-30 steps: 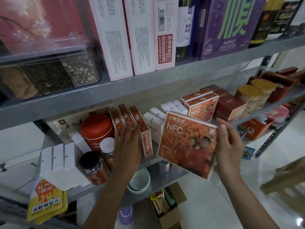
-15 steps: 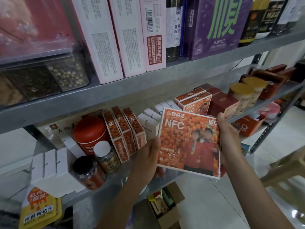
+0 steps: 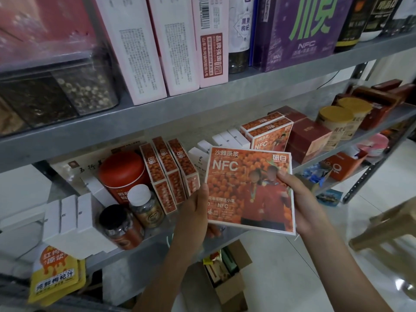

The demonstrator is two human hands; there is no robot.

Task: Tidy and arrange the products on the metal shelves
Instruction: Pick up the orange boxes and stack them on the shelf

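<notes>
Head view: both hands hold one flat orange box [image 3: 243,190] printed "NFC", its front face turned up toward the camera, in the air just in front of the middle metal shelf [image 3: 144,249]. The left hand [image 3: 193,212] grips the box's left edge, thumb lying on the front and the fingers curled out of sight behind. The right hand [image 3: 301,199] grips the right edge the same way, thumb pressed on the picture, fingers hidden behind.

Just beyond the left hand stand three matching orange boxes [image 3: 171,174] on edge, leaning side by side on the shelf. Further out to that hand's left are a red canister [image 3: 122,174], a white-capped jar [image 3: 145,208] and a black-capped jar [image 3: 119,226] — then a row of white boxes [image 3: 67,219]. A yellow pouch [image 3: 56,280] hangs below them.

Beyond the held box, between the two hands, more orange boxes [image 3: 267,136] stand at the back beside small white cartons [image 3: 227,138]. Past the right hand sit dark red boxes [image 3: 310,138] and yellow-lidded tubs [image 3: 337,122].

Above both hands, the upper shelf [image 3: 202,104] carries tall pink boxes [image 3: 144,46] and a purple box [image 3: 301,30]. Below the left forearm an open cardboard carton [image 3: 227,280] sits on the floor.
</notes>
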